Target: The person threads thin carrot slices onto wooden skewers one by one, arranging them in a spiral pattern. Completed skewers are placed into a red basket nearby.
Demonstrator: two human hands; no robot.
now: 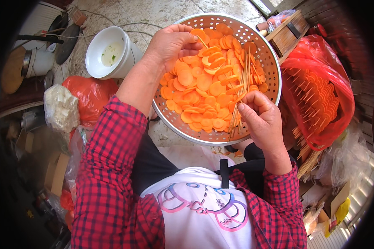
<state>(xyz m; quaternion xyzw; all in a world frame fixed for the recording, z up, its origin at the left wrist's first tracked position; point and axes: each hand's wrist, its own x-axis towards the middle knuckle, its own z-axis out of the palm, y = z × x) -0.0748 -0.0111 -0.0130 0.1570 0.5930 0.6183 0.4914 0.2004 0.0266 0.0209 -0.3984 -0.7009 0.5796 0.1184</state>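
Note:
A bamboo skewer threaded with several spaced carrot slices (217, 62) stretches slantwise between my hands, above a perforated metal colander (216, 141). My left hand (171, 45) pinches a carrot slice (198, 33) at the skewer's upper end. Whether the tip has gone through that slice I cannot tell. At the lower end, my right hand (261, 116) grips the skewer between thumb and fingers, close to the lowest slice. Loose round carrot slices (190, 90) fill much of the colander. Bare bamboo skewers (244, 77) lean along the right side of the pile, beside my right hand.
Right of the colander, a red plastic bag (325, 46) holds many skewered carrot slices (322, 99). A wooden slicer board (288, 35) touches the rim. White buckets (95, 67) stand at left, near a filled red bag (92, 96). More bamboo sticks (310, 163) lie at lower right.

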